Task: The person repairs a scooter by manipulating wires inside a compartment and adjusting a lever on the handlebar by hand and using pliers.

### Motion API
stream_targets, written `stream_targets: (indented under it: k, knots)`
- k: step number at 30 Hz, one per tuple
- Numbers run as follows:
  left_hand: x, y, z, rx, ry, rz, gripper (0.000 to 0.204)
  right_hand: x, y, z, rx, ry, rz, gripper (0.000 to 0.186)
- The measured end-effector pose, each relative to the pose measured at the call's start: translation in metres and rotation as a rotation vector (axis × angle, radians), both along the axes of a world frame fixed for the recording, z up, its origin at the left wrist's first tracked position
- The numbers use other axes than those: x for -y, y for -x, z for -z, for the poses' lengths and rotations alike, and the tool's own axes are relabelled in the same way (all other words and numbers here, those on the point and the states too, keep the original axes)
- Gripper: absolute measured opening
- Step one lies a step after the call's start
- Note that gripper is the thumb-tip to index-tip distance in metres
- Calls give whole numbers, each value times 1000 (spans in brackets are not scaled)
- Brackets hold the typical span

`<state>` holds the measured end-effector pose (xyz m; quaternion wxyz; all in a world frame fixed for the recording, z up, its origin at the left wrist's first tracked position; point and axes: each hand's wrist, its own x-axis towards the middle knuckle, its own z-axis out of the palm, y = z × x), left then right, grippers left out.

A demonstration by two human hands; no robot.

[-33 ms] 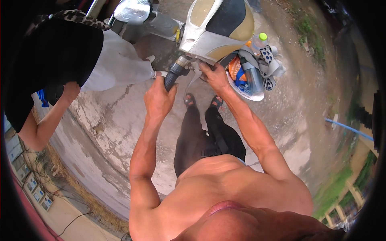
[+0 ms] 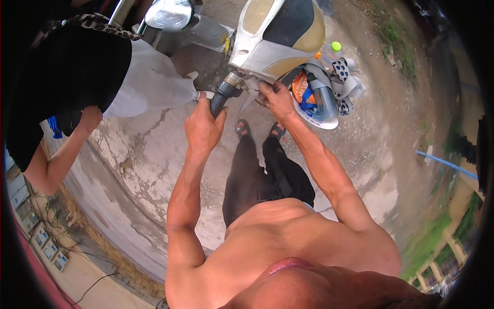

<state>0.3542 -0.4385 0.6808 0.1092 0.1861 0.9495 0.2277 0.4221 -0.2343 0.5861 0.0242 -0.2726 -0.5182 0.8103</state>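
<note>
My left hand [image 2: 205, 123] is closed around a dark cylindrical grip [image 2: 222, 94] with a metal collar, below the white, gold and black front panel [image 2: 278, 33] of a scooter. My right hand [image 2: 278, 98] is at the panel's lower edge, fingers curled around a part I cannot make out, beside a pale metal lever. Just right of it, a white basin [image 2: 325, 122] holds a blue bottle [image 2: 323, 100], an orange package [image 2: 300, 85] and grey straps. A clear bottle with a green cap [image 2: 335, 47] stands behind them.
At the left another person [image 2: 77, 67] in black stands close, a hand [image 2: 91, 117] near white cloth [image 2: 154, 82]. A round mirror [image 2: 168, 14] is at the top. Cracked concrete [image 2: 128, 170] lies underfoot, a blue pipe [image 2: 445, 163] at right, meter boxes [image 2: 49, 247] on the wall at lower left.
</note>
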Motion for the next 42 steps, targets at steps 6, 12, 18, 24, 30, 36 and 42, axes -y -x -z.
stream_targets:
  k: [6, 12, 18, 24, 30, 36, 42]
  knots:
    - [-1, 2, 0, -63, -72, -7, 34, -2, -28, 0, -11, 68, 141, 27]
    - [4, 5, 7, -50, -95, -4, 32, -5, -35, -5, -10, -138, 100, 27]
    - [3, 1, 7, 0, -175, -9, 31, -28, -109, -6, 155, -74, 92, 26]
    - [-4, -9, 1, -31, -54, -53, 38, -62, -231, 7, 309, -92, -81, 23]
    - [-26, -27, 9, -296, 97, -130, 35, -177, -353, 33, 391, -62, -30, 23]
    - [-41, -50, 4, -301, 432, -306, 39, -340, -495, 52, 480, -153, 149, 24]
    - [-75, -53, 5, -236, 605, -389, 55, -442, -606, 37, 531, -142, 485, 19]
